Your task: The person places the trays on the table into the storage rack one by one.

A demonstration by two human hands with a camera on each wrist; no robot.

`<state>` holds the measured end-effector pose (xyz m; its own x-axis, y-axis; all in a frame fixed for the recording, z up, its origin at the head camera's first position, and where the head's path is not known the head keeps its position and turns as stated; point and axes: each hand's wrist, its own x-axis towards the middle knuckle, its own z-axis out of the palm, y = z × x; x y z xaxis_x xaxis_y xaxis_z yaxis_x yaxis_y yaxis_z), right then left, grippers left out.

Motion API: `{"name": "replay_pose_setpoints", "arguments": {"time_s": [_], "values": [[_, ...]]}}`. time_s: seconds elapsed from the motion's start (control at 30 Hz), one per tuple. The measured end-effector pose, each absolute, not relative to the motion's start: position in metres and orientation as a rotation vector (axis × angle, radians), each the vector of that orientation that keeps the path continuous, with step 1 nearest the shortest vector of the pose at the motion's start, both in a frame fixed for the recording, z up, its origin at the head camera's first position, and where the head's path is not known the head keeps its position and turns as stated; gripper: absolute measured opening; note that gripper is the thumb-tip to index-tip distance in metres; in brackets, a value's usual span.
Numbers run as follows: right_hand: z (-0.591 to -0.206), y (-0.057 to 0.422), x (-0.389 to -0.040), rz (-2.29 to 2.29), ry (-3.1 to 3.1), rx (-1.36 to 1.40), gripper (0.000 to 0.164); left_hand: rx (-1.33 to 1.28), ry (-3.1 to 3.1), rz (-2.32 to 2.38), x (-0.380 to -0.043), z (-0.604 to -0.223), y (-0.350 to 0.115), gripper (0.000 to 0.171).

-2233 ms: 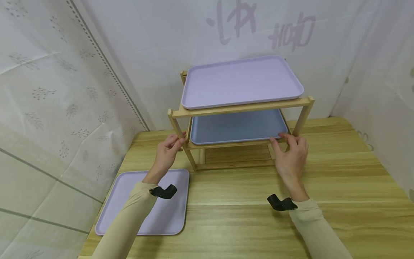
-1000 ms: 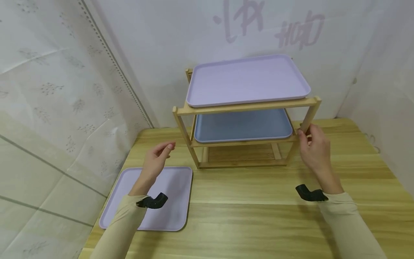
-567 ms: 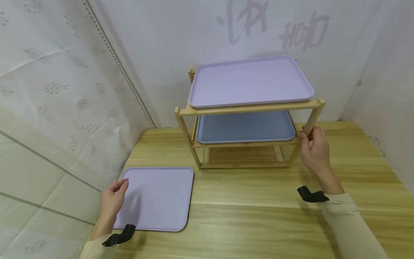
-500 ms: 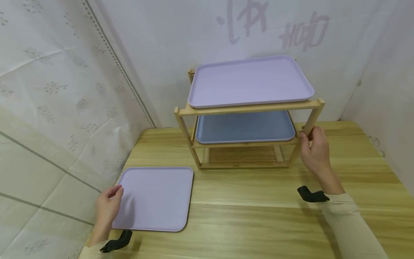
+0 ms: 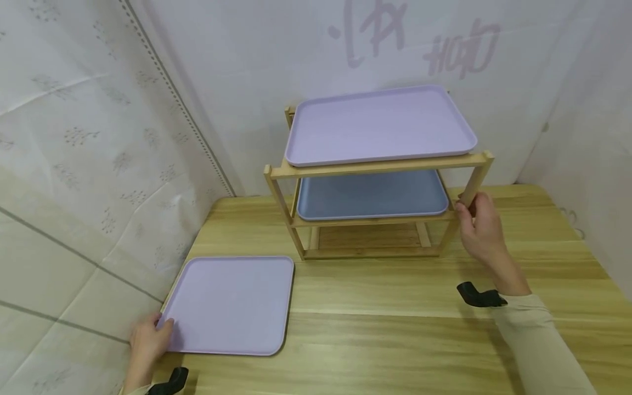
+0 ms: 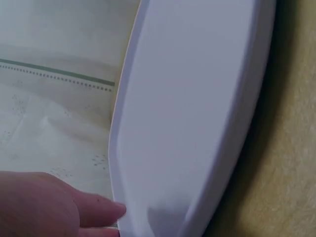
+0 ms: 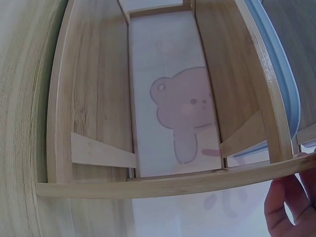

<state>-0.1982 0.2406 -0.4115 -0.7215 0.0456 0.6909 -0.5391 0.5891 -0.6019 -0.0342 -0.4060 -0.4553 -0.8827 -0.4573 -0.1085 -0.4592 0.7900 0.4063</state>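
A lavender tray [image 5: 234,307] lies flat on the table at the left. My left hand [image 5: 148,340] is at its near left corner, thumb over the rim and fingers along the outer edge. In the left wrist view, a fingertip [image 6: 117,210] overlaps the tray's rim [image 6: 114,163]. My right hand [image 5: 483,227] grips the right front post of a wooden rack [image 5: 380,164] at middle-shelf height. A second lavender tray [image 5: 380,126] sits on the rack's top, and a blue tray [image 5: 372,195] rests on the middle shelf. The right fingertips are partly hidden behind the post.
Below the blue tray is the rack's bottom shelf [image 5: 370,235]. The wood-grain table [image 5: 375,329] extends in front and to the right. Patterned curtains [image 5: 99,137] hang close on the left, behind and on the right.
My left hand left the rack's left post and came down left to the lower tray's corner. My right hand moved from the blue tray's corner to the right post and stayed there.
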Motion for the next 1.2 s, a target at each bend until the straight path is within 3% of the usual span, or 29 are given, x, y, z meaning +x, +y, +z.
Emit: {"name": "replay_pose_setpoints", "arguments": {"time_s": [1.2], "values": [[-0.411, 0.243, -0.198, 1.148, -2.223, 0.418, 0.015, -0.656, 2.994, 0.592, -0.035, -0.470, -0.416, 0.049]]}}
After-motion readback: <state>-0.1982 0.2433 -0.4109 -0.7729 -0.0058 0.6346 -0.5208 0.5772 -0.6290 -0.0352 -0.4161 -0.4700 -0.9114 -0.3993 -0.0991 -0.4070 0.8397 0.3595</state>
